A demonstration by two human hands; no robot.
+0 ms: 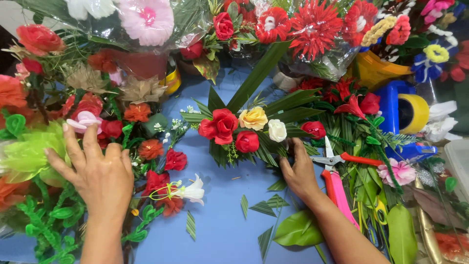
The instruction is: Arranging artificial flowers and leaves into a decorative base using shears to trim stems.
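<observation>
**Both hands down among the artificial flowers**

Left hand [100,173] spreads open-fingered over the loose flower pile [117,132], gripping nothing. Right hand [299,172] presses the rose arrangement's [244,129] leafy base at table centre; fingers tucked under, grip unclear. Pink-handled scissors [334,181] lie just beside.

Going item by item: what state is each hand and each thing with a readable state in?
Left hand: open, fingers spread on the flower pile.
Right hand: curled at the arrangement's base.
Flower arrangement: lying flat on the blue table.
Shears: blades open, lying unheld.
Tape roll: on its side.
</observation>
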